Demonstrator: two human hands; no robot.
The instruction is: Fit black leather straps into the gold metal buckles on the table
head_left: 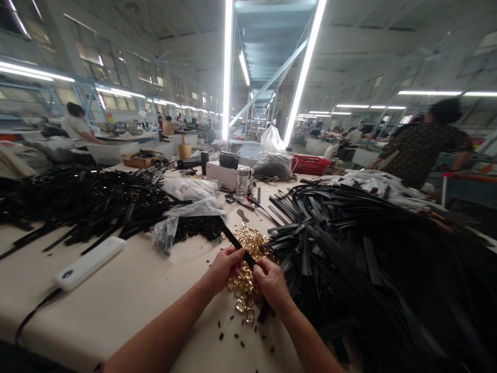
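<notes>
A black strap (232,237) runs slantwise between my two hands. My left hand (228,264) pinches it from the near left side. Close beside it, my right hand (271,280) grips the strap's lower part between thumb and fingers. Under and around the hands lies a heap of gold buckles (243,298). Small black pieces (236,335) are scattered on the table in front of the heap. Just beyond my left hand, a clear plastic bag (165,235) spills small black parts (198,228). Whether a buckle sits on the strap is hidden by my fingers.
Loose black straps (330,233) pile high at right; straps with buckles (97,202) cover the left. A white power bank (91,263) with a cable lies on the pale table (155,295). Farther back stand a glass jar (243,182) and a red basket (308,164). People work beyond.
</notes>
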